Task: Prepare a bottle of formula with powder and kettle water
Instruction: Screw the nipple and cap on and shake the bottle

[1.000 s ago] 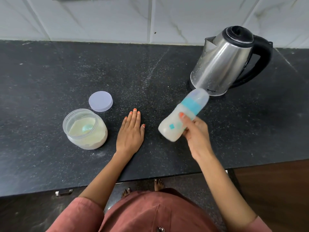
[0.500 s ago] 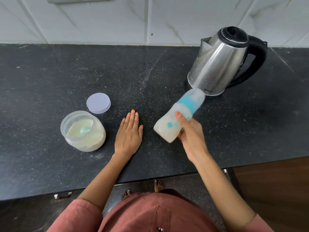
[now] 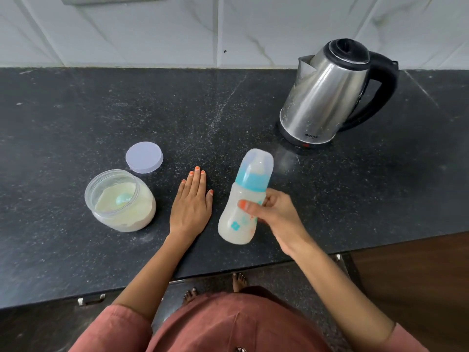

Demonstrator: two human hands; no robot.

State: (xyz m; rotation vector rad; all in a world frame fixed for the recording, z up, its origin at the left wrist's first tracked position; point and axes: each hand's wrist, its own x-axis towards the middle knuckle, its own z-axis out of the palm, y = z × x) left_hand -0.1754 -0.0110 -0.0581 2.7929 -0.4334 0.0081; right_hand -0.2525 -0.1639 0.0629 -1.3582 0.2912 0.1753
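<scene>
Left hand (image 3: 191, 203): resting flat, fingers straight, left of centre.
Jar (image 3: 101, 189): lower left, open, pale powder (image 3: 132, 212), teal scoop (image 3: 123, 199); lid (image 3: 144, 157) just behind.
Right hand (image 3: 275, 219): gripping my bottle (image 3: 243, 196), centre, tilted, milky inside.
Kettle (image 3: 327, 95): upper right, steel; its print unreadable.
Counter (image 3: 76, 110): black speckled stone, white tiles (image 3: 152, 34) behind.

The only lettering in view is a short dark brand mark low on the steel wall of the electric kettle (image 3: 322, 97), beyond and to the right of where the right hand (image 3: 278, 218) grips the baby bottle (image 3: 241, 193). It is too small and blurred to read. Below the thumb the bottle carries teal flower-like prints, with no legible words or numbers.
</scene>
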